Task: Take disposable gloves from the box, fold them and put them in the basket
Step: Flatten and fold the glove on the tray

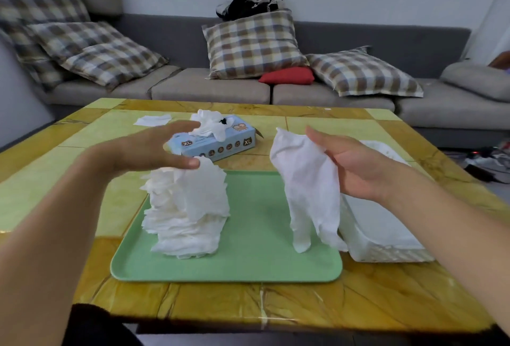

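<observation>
Right hand (356, 169) up over the table, glove (309, 188) hanging from it, cuff at the fingertips, glove fingers dangling toward the green tray (248, 268). Held high like that probably to let it hang flat before folding. Grip itself hidden behind the glove: fingers look nearly straight along its back, thumb likely pinching from the near side, can't confirm.

Left hand (154, 149) open, fingers straight and relaxed, thumb tip just touching the top of the pile of gloves (187, 207) on the tray. Holding nothing. Looks like steadying the pile, or heading across to take the other edge of the hanging glove.

Box (218, 138) just beyond the left fingertips, next glove already poking out of the slot, so easy to pull. One loose white piece (153, 120) on the table beyond the box, left of it.

White basket (386, 229) directly under the right wrist, right of the tray. Contents not readable from here.

Judgement: glove out of the box, fold not yet started, basket drop short from this hand.
</observation>
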Tool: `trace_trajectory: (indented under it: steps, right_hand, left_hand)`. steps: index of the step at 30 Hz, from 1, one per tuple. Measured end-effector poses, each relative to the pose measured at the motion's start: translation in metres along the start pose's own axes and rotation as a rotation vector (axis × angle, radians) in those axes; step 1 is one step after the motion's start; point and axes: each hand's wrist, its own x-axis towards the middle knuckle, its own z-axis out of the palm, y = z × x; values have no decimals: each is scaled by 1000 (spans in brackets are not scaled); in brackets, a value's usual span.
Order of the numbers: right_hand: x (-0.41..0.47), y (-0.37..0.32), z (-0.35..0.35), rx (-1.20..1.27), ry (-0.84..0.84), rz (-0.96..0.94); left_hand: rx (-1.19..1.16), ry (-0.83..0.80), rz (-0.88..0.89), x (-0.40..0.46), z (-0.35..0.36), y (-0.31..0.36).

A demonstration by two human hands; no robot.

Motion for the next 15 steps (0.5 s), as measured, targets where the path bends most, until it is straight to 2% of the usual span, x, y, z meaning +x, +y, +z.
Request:
trace_trajectory:
  steps: [2,7,9,11,15]
  right_hand:
    - [-1,3,-2,-17,24,-44]
    - [-2,-1,-9,-44,-7,-95]
    - [-2,-2,-14,-76,72,-116]
    - [-3,-2,-19,-96,132,-130]
    - [-7,-3,-18,-53,51,-22]
  left_hand:
    - [-217,156,98,6,28,37]
    - [-589,17,154,25,114,85]
    - [-637,76,101,25,121,88]
    - [-631,65,67,25,116,86]
    - [-656,-91,54,17,103,85]
